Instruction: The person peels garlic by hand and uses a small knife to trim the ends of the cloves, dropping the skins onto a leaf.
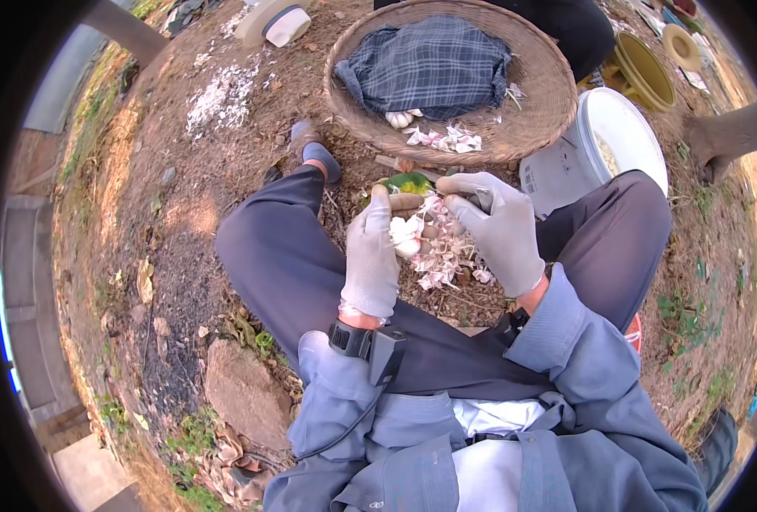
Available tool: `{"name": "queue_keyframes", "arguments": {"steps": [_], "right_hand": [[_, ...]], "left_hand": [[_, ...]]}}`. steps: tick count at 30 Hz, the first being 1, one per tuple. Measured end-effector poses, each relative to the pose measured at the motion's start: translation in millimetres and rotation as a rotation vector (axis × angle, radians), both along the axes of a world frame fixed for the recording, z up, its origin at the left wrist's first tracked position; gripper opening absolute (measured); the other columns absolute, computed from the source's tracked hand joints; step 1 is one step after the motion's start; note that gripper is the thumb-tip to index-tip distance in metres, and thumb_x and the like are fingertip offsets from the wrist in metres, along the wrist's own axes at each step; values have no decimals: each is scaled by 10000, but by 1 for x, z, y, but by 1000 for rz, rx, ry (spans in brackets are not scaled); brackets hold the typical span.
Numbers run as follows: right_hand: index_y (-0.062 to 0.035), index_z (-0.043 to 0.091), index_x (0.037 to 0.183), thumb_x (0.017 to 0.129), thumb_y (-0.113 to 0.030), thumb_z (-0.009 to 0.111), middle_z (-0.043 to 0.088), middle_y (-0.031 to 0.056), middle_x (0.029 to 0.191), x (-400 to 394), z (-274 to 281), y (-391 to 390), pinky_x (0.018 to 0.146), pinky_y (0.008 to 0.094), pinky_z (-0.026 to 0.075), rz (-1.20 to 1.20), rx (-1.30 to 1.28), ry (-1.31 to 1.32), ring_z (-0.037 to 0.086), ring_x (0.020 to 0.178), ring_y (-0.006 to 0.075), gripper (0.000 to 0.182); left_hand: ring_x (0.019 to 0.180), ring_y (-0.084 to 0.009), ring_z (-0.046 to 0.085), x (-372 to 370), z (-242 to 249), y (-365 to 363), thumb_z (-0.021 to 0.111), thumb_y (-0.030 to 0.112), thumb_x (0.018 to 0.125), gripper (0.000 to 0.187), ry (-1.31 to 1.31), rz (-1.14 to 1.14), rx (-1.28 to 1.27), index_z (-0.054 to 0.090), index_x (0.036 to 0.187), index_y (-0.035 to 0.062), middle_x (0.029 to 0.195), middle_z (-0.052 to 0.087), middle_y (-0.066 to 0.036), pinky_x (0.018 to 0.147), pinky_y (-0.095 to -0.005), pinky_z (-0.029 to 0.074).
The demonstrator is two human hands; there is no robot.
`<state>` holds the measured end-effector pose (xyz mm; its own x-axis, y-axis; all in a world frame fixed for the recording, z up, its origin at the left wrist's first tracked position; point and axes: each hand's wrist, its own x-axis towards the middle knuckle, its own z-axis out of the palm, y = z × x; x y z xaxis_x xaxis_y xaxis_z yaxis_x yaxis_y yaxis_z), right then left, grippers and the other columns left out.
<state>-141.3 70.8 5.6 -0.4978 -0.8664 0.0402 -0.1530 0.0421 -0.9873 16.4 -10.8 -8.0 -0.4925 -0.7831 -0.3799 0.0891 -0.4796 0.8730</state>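
My left hand (372, 260), in a pale work glove, is closed around a white garlic bulb (407, 236) above my lap. My right hand (505, 239), gloved too, is held just to the right of it. Its thumb and fingers are bent together around a small greyish thing that I cannot make out. Below and between both hands lies a heap of pinkish-white garlic skins (443, 249) on the ground between my legs. A green and yellow thing (408, 183), partly hidden, shows just beyond my fingertips.
Ahead is a wide woven basket (357, 128) holding a dark plaid cloth (434, 64), garlic bulbs (400, 119) and loose skins. A white bucket (579, 141) with pale contents and a yellow bucket (652, 72) stand at right. A flat stone (246, 392) lies at left.
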Motion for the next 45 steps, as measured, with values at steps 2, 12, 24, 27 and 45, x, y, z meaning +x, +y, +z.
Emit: {"name": "queue_keyframes", "arguments": {"steps": [2,12,24,27,45], "right_hand": [[-11,749,1120,924,-102,743,757,92,995,6,2,3,738,301,569,18,-46,51,736,828,165,217],[-41,753,1098,840,-166,797,737,135,1076,14,-7,6,838,387,573,147,74,321,732,972,309,290],[-25,753,1117,893,-253,761,730,157,1095,30,-5,10,884,397,550,204,120,41,713,1004,333,319],[-24,732,1166,919,-255,744,719,159,1115,36,-4,12,894,394,545,166,97,124,706,1033,320,338],[27,706,1175,985,-210,668,752,159,989,59,-13,18,773,357,553,50,212,27,720,832,209,306]], "left_hand": [[749,-140,731,-1,0,1,381,491,1142,637,16,2,6,687,1163,-67,984,744,-122,639,-238,585],[861,-116,692,-2,-5,7,316,604,1120,782,73,-50,-161,677,1209,-84,1014,734,-111,753,-236,573],[773,-97,662,6,9,14,267,724,1065,908,-167,-149,-477,632,1310,-70,1032,711,-91,606,-224,540],[770,-90,658,5,10,15,275,701,1080,883,-184,-131,-446,647,1295,-71,1005,713,-93,609,-221,538],[856,-359,717,2,19,27,473,489,1102,512,-399,-96,-654,690,1098,25,925,722,-194,784,-454,539]]}}
